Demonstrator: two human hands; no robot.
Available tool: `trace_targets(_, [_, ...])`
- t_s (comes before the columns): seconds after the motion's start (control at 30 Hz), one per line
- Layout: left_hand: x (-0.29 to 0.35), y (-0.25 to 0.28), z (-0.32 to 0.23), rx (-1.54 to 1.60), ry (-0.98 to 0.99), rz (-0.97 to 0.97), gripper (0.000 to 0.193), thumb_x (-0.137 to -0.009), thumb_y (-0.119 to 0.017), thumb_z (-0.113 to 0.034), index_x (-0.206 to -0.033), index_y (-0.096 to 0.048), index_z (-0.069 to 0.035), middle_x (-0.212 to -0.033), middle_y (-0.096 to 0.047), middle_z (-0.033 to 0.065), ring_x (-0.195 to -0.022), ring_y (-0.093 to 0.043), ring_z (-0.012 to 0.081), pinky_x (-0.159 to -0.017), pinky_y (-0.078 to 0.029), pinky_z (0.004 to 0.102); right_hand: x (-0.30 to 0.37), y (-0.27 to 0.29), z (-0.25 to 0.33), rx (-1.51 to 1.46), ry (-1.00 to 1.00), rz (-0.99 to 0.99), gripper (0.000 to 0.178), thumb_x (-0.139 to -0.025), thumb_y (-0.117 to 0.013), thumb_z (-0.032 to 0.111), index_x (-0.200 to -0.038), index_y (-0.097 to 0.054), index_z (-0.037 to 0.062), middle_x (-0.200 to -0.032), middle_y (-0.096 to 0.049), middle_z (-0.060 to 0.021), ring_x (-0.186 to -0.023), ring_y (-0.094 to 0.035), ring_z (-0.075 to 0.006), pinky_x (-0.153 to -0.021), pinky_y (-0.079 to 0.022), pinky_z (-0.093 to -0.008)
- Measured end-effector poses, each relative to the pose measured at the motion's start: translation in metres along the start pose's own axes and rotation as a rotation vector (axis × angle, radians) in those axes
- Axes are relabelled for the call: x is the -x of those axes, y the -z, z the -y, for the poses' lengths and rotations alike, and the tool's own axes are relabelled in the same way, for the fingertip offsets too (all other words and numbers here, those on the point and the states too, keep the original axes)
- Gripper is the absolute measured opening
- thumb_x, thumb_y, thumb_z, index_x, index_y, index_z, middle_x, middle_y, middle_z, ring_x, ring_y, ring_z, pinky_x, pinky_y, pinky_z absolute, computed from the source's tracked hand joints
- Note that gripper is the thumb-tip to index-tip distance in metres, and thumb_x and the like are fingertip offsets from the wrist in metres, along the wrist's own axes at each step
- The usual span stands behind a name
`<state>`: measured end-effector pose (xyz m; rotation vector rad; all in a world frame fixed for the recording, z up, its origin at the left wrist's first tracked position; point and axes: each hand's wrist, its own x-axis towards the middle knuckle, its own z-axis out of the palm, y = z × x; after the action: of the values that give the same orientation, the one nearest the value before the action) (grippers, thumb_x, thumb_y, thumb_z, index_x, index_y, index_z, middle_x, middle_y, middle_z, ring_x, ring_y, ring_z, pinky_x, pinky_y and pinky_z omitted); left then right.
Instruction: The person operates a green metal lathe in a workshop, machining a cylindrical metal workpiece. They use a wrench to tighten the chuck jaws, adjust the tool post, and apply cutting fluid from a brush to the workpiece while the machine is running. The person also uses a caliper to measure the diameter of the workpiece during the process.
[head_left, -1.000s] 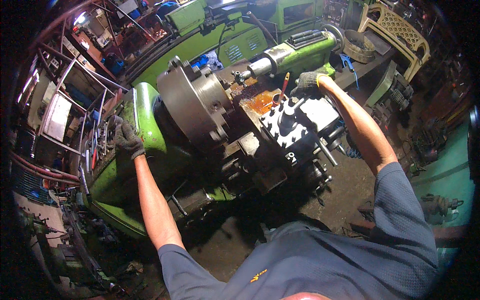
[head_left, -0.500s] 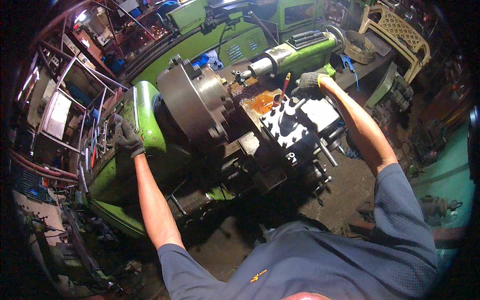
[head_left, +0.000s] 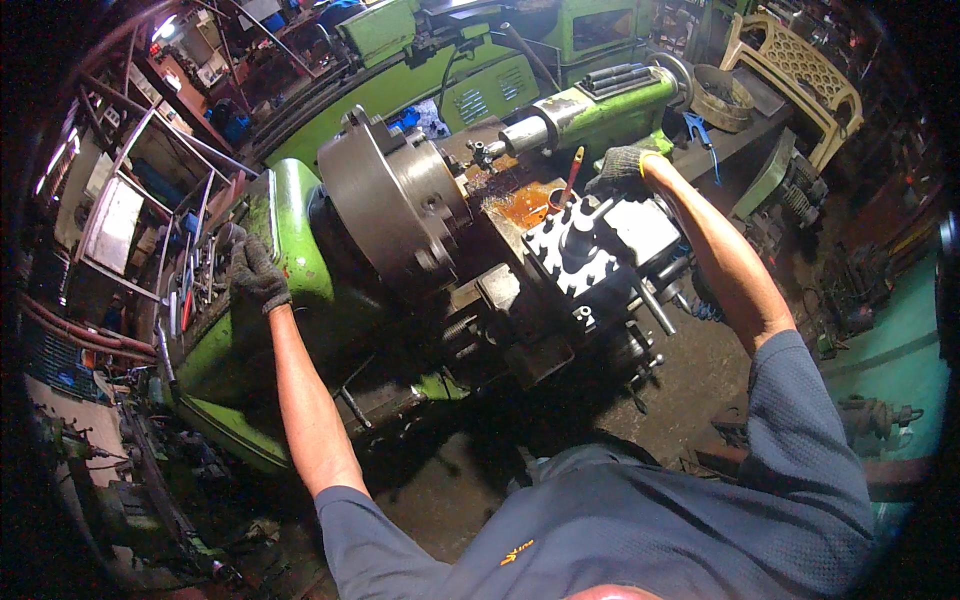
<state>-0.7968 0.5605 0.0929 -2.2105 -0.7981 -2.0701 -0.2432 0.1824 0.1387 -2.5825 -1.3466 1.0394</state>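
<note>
My left hand [head_left: 260, 276], in a dark grey knitted glove, is at the outer edge of the green lathe headstock [head_left: 298, 225]. Its fingers are curled over something hidden from view. Farther right, my right hand [head_left: 620, 173], gloved alike, is bent closed just behind the square tool post [head_left: 574, 245]; whatever lies under its fingers is out of sight. A brush with a red handle [head_left: 573, 172] stands in a small cup [head_left: 558, 198] beside that hand. Between my arms sits the large steel chuck [head_left: 375, 195], with stepped jaws on its right face.
The green tailstock [head_left: 610, 112] carries several dark bars. Hand tools [head_left: 205, 270] lie on the headstock left of my left hand. Brown fluid [head_left: 525, 205] wets the carriage. At the far right are a round tub [head_left: 722, 98], a blue air gun [head_left: 697, 127] and a beige plastic chair [head_left: 800, 70].
The chuck's jaws and holes appear in different positions, so it has turned. Both my hands stay where they were; the view has shifted slightly.
</note>
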Motion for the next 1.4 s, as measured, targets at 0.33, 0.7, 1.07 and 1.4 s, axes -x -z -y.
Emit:
trace_targets(0.33, [-0.001,-0.002,-0.017,-0.08,0.032,0.015,0.031,-0.097,-0.064,-0.021,-0.109,-0.071,0.007,-0.111,-0.073,0.0221,-0.103,-0.069,0.0314,-0.096,-0.051,0.0403,0.009,0.0,0.004,-0.06,-0.029,-0.012,0.041,-0.079,-0.078,0.047,-0.074,-0.071,0.0067,-0.061,-0.06,-0.0048,-0.046,-0.054,-0.0173,-0.042,-0.044,-0.0342])
trace_targets(0.7, [0.008,-0.007,0.015,0.006,0.159,0.017,0.032,-0.095,-0.068,-0.021,-0.109,-0.071,0.007,-0.115,-0.072,0.0211,-0.107,-0.067,0.0302,-0.098,-0.05,0.0415,0.013,0.002,0.004,-0.073,-0.004,-0.022,0.042,-0.08,-0.077,0.047,-0.072,-0.07,0.0065,-0.058,-0.057,-0.004,-0.044,-0.051,-0.0157,-0.041,-0.041,-0.0341])
trace_targets(1.07, [0.007,0.002,0.017,-0.088,0.109,0.02,0.038,-0.1,-0.059,-0.027,-0.12,-0.07,0.003,-0.108,-0.073,0.0151,-0.088,-0.067,0.0238,-0.082,-0.053,0.0353,0.018,0.003,0.011,-0.063,-0.014,-0.025,0.041,-0.08,-0.078,0.048,-0.075,-0.072,0.008,-0.06,-0.059,-0.0043,-0.045,-0.054,-0.0164,-0.041,-0.043,-0.0344])
trace_targets(1.4, [0.008,-0.005,-0.003,-0.146,0.058,-0.006,0.038,-0.1,-0.06,-0.028,-0.118,-0.07,0.005,-0.111,-0.072,0.0172,-0.095,-0.067,0.0257,-0.086,-0.053,0.0374,0.014,0.001,0.004,-0.078,-0.041,-0.05,0.035,-0.081,-0.076,0.043,-0.076,-0.071,0.0081,-0.06,-0.058,-0.0037,-0.046,-0.053,-0.0168,-0.041,-0.043,-0.0339])
